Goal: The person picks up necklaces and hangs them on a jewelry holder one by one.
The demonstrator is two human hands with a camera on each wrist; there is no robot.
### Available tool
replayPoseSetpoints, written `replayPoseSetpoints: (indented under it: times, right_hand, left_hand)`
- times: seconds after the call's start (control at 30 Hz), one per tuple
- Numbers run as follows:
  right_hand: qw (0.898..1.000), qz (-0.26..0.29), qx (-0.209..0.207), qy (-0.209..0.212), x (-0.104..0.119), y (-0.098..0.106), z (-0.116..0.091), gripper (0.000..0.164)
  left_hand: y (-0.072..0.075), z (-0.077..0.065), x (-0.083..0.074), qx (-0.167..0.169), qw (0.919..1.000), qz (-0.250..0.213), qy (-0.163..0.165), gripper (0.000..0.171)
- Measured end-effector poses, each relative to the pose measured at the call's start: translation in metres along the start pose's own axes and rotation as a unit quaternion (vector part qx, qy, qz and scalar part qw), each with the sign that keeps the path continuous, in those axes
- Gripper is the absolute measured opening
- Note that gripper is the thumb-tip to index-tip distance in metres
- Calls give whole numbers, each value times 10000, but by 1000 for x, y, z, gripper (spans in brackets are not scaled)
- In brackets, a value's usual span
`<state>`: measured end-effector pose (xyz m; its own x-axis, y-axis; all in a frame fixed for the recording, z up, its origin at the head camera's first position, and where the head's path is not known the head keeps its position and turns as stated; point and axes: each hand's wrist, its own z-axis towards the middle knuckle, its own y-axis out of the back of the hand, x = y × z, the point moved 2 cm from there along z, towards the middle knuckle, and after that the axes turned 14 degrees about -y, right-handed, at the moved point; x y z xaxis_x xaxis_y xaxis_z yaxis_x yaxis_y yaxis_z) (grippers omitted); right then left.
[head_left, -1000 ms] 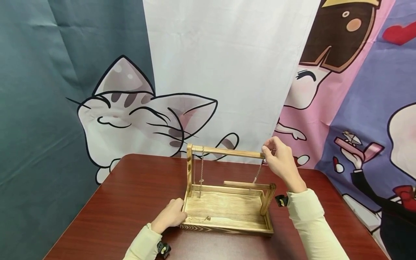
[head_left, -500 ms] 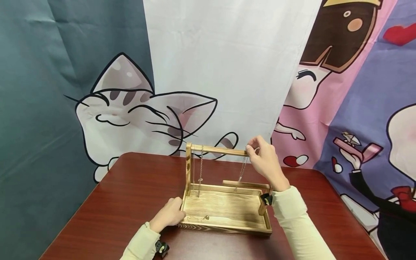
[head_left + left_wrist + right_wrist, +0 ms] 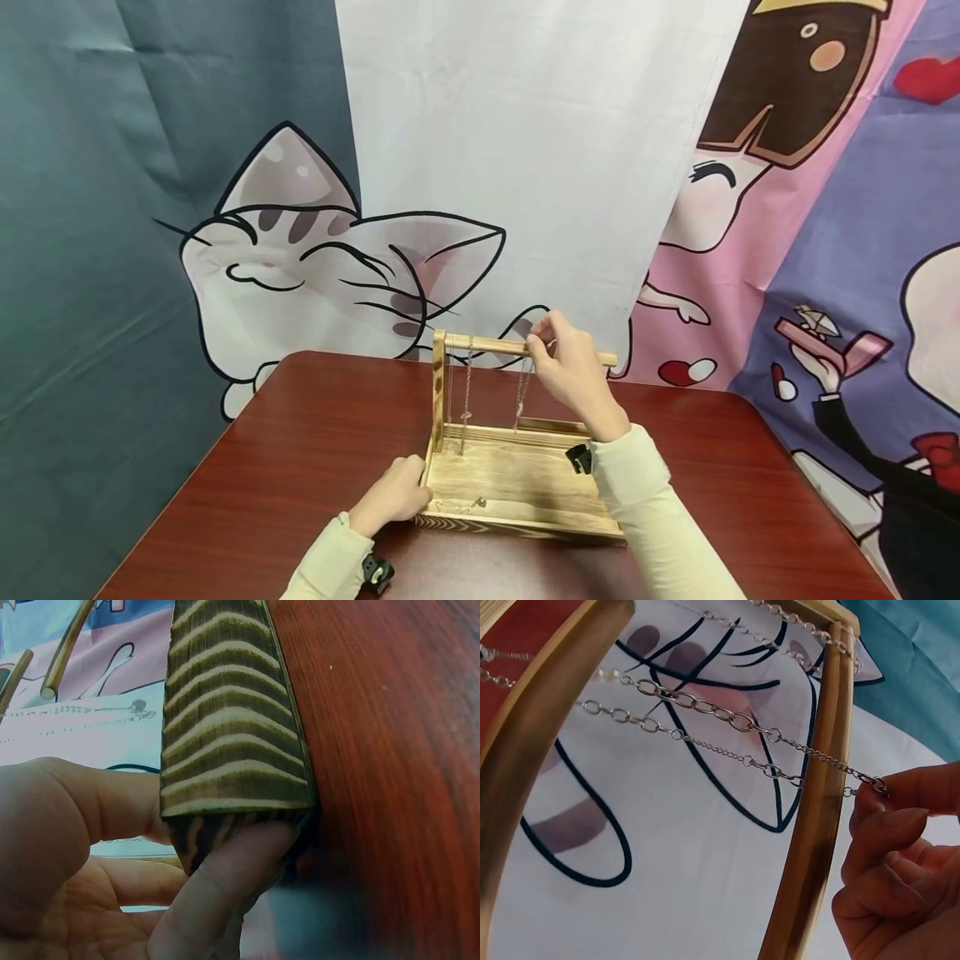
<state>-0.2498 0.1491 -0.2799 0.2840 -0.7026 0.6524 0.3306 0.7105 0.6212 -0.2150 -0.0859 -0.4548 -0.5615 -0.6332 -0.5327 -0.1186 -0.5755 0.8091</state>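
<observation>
My right hand (image 3: 573, 371) is at the upper rod (image 3: 495, 345) of a wooden jewelry stand. Its thumb and index finger pinch the clasp end of a silver chain necklace (image 3: 697, 705), which drapes over the rod and hangs down behind it in the head view. The left hand (image 3: 393, 497) grips the left end of the stand's tray (image 3: 517, 527); in the left wrist view fingers press against the dark-grained corner (image 3: 232, 742). Further left on the rod hangs another chain necklace (image 3: 467, 392). A thin gold-coloured chain with a small pendant (image 3: 479, 502) lies in the tray.
A shorter, lower rod (image 3: 553, 425) sits at the stand's right, its support hidden by my right arm. The stand rests on a reddish-brown table (image 3: 300, 433). Behind the table hangs a cartoon-printed cloth (image 3: 570, 167).
My right hand has moved left along the upper rod, bringing the necklace from the right end toward the middle. My left hand stays on the tray.
</observation>
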Motion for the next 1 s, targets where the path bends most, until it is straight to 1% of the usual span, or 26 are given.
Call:
replayPoseSetpoints:
  times: [0.23,0.53,0.73,0.9,1.0]
  right_hand:
    - [9999,68,128,-9,11,-9,4,6]
    - [9998,-78,149,98,19,-19,10,5]
    - [9996,-18,239,172,26,-22,10,5]
    - [9993,-183,297,147,31,-25,9,5]
    - [9992,-211,309,144,31,-27,9,4]
  left_hand:
    - [-1,1,1,11,10000,-27,-28,15]
    - [-2,1,1,82,9999,11,75,13]
    - [-2,1,2,130,9998,-4,142,12]
    - [-3,1,2,92,9999,36,50,14]
    - [-3,1,2,96,9999,28,50,15]
